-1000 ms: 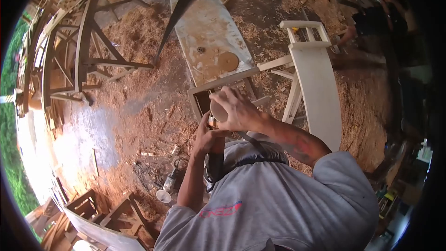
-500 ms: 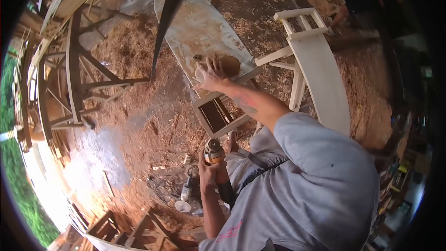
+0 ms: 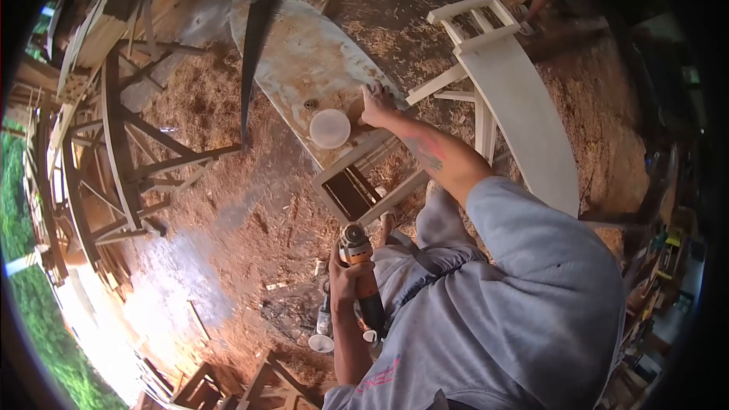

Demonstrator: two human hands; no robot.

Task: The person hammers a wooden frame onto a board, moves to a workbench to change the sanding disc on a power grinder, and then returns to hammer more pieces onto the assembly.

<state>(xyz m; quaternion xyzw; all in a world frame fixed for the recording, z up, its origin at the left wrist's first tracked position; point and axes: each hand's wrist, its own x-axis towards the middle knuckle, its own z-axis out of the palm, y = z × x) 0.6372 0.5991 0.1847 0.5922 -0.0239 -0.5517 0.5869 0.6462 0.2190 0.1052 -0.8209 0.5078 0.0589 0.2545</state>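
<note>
My left hand (image 3: 349, 277) is wrapped round the body of an angle grinder (image 3: 368, 288), with the grinder's head pointing up and no disc visible on it. My right hand (image 3: 379, 105) is over the worn board, its fingers curled at a brown round disc (image 3: 355, 111), which it partly hides. Beside it lies a white round disc (image 3: 330, 129). A small dark ring-shaped part (image 3: 310, 105) rests on the board just beyond the white disc. The board (image 3: 304, 53) lies on a wooden frame (image 3: 327, 187).
A handsaw (image 3: 257, 61) lies across the board's left edge. To the right stands a pale wooden bench piece (image 3: 524, 114). Dark wooden frames (image 3: 121, 144) are at left; another power tool (image 3: 324, 323) lies on the shaving-covered floor. Another person's leg (image 3: 541, 1) shows at upper right.
My right hand has moved right, off the white disc and over to the brown one, with its spread fingers now curled. The left hand still holds the grinder. The view has shifted slightly.
</note>
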